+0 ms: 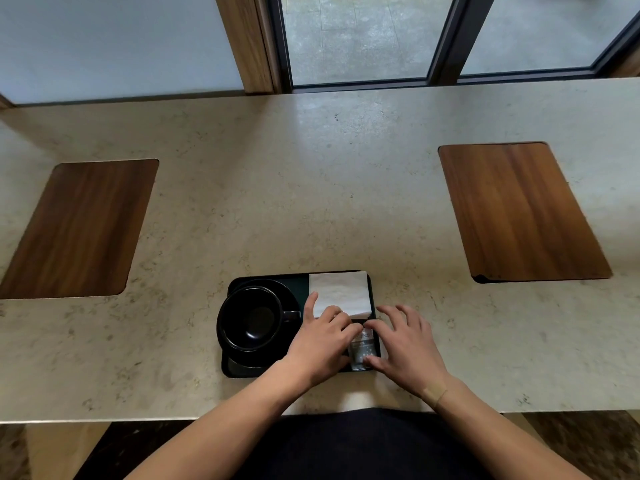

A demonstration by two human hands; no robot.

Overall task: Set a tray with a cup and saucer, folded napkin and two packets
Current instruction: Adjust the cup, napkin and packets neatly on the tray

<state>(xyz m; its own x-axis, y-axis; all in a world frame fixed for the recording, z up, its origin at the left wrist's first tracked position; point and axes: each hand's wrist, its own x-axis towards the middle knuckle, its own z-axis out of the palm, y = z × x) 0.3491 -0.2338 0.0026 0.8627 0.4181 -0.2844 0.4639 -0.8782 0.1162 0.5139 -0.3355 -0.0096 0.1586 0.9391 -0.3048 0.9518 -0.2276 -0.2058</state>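
A small black tray [232,369] lies near the front edge of the stone counter. On its left half a black cup [250,317] stands on a black saucer [289,293], handle pointing right. A folded white napkin [341,292] lies in the tray's far right corner. Just in front of the napkin lies a pale grey packet [362,349]. My left hand [320,341] rests over the packet's left side, its fingertips touching the napkin's near edge. My right hand [405,339] pinches the packet between index finger and thumb. Whether a second packet lies beneath is hidden.
Two dark wooden insets are let into the counter, one at the left [74,226] and one at the right [516,211]. Behind the counter are a wall, a wooden post and window glass. The counter's front edge [104,419] runs just below my wrists.
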